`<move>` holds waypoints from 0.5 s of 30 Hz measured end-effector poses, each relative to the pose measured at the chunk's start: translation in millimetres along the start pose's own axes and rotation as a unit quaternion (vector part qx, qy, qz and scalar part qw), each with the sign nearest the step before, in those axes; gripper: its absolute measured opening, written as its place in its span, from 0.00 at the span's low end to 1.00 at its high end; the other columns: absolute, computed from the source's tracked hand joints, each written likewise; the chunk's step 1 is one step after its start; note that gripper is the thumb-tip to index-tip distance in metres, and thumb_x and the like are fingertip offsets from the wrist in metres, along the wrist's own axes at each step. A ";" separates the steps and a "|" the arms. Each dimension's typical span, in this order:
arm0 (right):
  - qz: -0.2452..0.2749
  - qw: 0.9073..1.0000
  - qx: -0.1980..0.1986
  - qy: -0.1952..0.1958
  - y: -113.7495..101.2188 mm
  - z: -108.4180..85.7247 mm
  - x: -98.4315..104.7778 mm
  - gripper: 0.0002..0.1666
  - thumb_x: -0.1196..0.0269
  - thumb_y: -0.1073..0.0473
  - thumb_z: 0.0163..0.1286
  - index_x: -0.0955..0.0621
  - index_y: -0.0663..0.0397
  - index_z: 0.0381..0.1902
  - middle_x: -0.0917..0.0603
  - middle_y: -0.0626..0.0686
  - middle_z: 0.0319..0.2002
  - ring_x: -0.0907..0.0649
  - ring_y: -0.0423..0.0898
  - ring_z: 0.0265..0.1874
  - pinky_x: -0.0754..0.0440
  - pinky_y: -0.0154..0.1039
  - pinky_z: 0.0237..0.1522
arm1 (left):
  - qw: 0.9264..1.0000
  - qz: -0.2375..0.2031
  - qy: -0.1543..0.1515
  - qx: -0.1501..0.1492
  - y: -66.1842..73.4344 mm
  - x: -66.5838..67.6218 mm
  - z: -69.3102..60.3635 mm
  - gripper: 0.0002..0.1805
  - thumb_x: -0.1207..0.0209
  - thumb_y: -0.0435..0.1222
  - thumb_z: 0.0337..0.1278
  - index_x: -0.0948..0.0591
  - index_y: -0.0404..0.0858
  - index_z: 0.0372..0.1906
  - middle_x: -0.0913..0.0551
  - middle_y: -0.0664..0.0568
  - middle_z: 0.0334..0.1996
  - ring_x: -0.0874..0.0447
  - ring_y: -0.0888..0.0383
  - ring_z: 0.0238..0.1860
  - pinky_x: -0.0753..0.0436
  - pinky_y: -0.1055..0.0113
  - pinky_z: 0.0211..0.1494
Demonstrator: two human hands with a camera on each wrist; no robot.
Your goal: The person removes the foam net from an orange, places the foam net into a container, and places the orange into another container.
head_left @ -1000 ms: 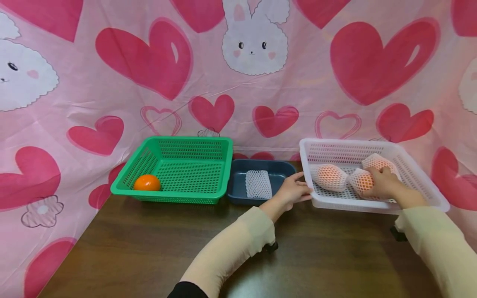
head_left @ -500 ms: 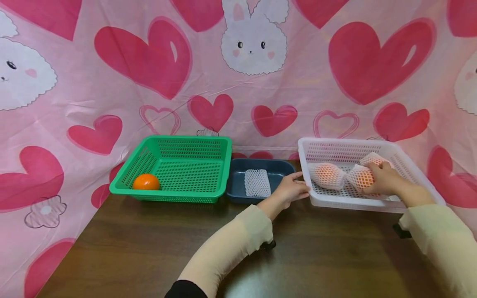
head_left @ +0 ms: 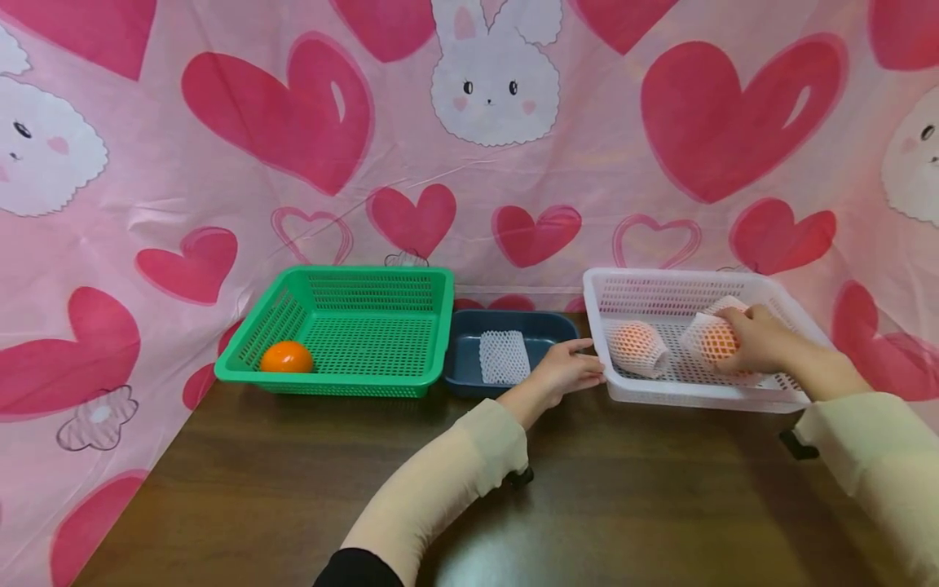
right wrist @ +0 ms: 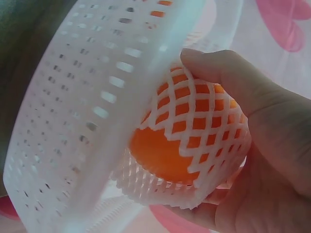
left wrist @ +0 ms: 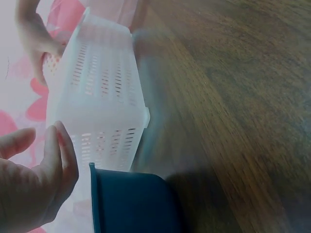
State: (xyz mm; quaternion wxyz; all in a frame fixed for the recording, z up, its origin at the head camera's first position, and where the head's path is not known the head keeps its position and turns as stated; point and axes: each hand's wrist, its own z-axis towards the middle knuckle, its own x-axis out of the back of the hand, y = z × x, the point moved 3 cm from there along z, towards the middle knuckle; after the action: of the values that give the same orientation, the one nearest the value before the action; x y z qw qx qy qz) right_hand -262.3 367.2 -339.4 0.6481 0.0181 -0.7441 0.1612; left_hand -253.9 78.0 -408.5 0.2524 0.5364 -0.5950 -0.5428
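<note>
Soft light, faint sheen on the tabletop [head_left: 601, 509], white basket [left wrist: 99, 104] washed out in hazy left wrist view.

The white basket [head_left: 700, 395] is walling in my right hand [head_left: 759, 341], air is lying open overhead, and my left hand [head_left: 561, 372] is obstructing the way toward the blue tray [head_left: 547, 334].

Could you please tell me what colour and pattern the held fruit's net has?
The net is white with a diamond mesh, clearest in the right wrist view.
</note>
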 end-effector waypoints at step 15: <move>-0.025 0.996 0.061 0.056 -44.8 0.3 16.4 0.54 0.18 0.52 0.49 0.32 0.73 0.65 0.30 0.81 0.49 0.25 0.76 0.48 0.26 0.73 0.47 | 0.999 0.033 -0.012 -0.001 3.2 13.9 -4.5 0.28 0.40 0.26 0.69 0.28 0.30 0.71 0.14 0.36 0.51 0.12 0.42 0.50 0.18 0.55 0.58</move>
State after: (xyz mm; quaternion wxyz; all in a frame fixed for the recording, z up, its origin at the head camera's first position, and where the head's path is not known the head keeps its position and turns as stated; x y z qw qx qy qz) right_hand -254.6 327.6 -313.8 0.6902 0.0671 -0.6949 0.1904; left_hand -255.2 63.1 -408.2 0.2638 0.5098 -0.6147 -0.5410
